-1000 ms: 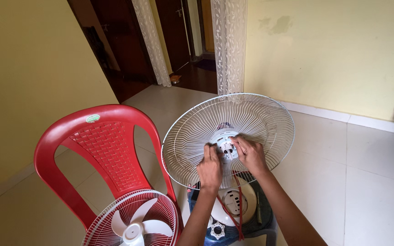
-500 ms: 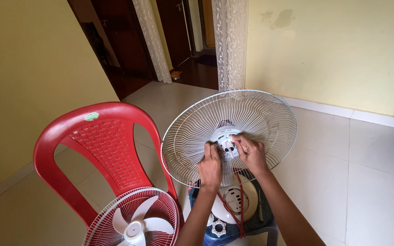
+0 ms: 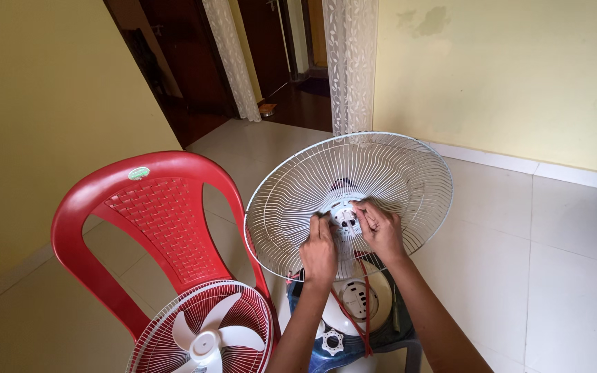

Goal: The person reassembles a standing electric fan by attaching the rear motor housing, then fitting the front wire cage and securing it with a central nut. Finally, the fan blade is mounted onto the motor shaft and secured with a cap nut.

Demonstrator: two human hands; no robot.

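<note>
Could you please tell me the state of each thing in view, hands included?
White round wire fan guard: tilted, dish-side up, gripped at its hub.
Left hand: closed on the guard beside the hub.
Right hand: fingers on the white plastic hub.
Red plastic chair: upright.
White-bladed fan in a red-and-white wire cage: resting on the chair, blades not blurred.

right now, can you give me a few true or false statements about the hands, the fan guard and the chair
1. Both hands, left hand and right hand, are at the hub of the white wire fan guard. True.
2. The plastic chair is blue. False: it is red.
3. A second guard with white fan blades rests on the chair's seat. True.
4. The white guard lies flat on the floor. False: it is raised and tilted, above the fan's round base.
5. A lace curtain hangs behind the guard. True.
</note>
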